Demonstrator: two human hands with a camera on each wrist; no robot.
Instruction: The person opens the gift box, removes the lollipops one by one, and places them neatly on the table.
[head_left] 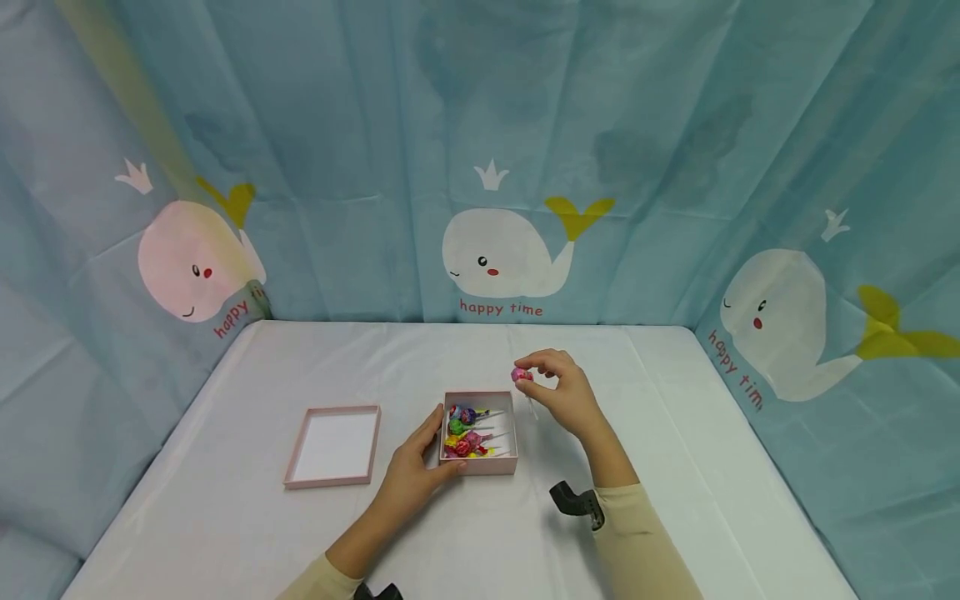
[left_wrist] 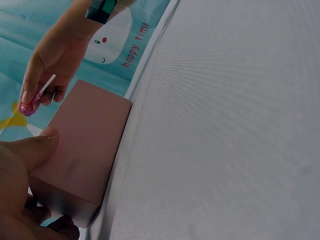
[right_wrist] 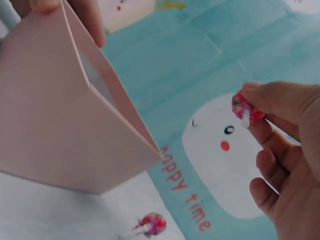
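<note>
A pink-wrapped lollipop [head_left: 522, 375] is pinched between the thumb and fingers of my right hand [head_left: 564, 393], raised beyond the box's right back corner; its white stick slants downward. My left hand [head_left: 414, 467] grips the open pink box [head_left: 491, 467] at its left side, thumb on the front wall [left_wrist: 87, 135] and fingers around the left side. Inside the box lie several lollipops [head_left: 457, 427] in bright wrappers, blue, green, yellow and pink, sticks pointing right. In the right wrist view, another pink lollipop [right_wrist: 152, 223] lies on the table near the box.
A shallow pink-edged lid [head_left: 333, 446] with a white inside lies to the left of the box. The white-covered table [head_left: 720, 500] is bordered by blue curtains [head_left: 360, 250] printed with whales at the back and sides.
</note>
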